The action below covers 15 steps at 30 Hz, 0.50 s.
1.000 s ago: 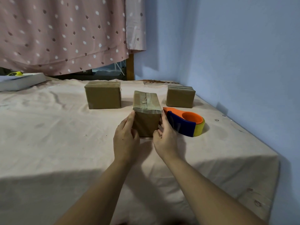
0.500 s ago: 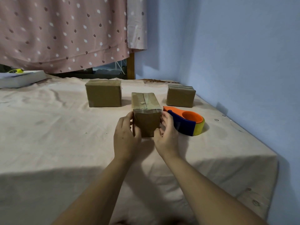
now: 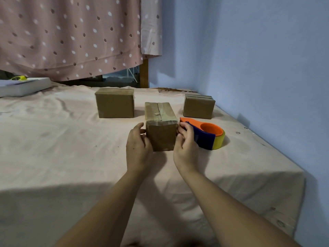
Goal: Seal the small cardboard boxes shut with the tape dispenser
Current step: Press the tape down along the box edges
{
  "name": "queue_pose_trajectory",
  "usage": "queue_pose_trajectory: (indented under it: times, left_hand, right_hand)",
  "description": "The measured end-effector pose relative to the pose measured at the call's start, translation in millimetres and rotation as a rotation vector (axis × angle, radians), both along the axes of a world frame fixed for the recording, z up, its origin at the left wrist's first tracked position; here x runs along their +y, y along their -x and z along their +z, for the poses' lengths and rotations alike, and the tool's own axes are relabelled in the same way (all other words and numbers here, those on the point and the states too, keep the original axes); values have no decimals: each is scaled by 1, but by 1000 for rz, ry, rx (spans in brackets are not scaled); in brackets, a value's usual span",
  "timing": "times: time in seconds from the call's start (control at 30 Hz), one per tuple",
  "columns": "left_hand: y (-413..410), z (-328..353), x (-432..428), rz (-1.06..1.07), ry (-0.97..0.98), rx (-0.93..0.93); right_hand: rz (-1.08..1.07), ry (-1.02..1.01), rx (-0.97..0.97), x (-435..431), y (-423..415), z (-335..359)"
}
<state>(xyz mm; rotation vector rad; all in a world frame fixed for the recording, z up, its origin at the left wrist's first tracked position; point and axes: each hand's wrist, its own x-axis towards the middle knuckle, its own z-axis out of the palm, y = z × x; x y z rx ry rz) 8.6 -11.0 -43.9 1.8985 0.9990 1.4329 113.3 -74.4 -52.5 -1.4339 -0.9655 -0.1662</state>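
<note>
– The hands?
– The left hand point(image 3: 138, 146) and right hand point(image 3: 186, 147) clasp the sides of the taped brown cardboard box point(image 3: 161, 135). Their fingers are curled now, where they lay straighter a second ago.
– Beyond?
– The orange-and-blue plastic tape dispenser point(image 3: 208, 135) lies just right of the box, unmoved.

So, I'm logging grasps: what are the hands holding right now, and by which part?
Both hands grip the middle cardboard box at its near end: left hand on the left side, right hand on the right.

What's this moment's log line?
left hand, right hand: hold taped box | tape dispenser: lying beside it | rear-left box, rear-right box: untouched
</note>
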Motion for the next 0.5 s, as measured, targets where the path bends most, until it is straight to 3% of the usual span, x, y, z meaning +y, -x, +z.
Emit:
queue_pose_trajectory:
  times: [0.17, 0.27, 0.5]
  left_hand:
    - [2, 1, 12, -75, 237, -73]
    - [6, 0, 15, -80, 266, -85]
    - [5, -1, 15, -55, 252, -99]
  right_hand:
    - [112, 118, 31, 3, -19, 27]
    - [190, 285, -130, -1, -29, 43]
    - [382, 353, -37, -6, -39, 55]
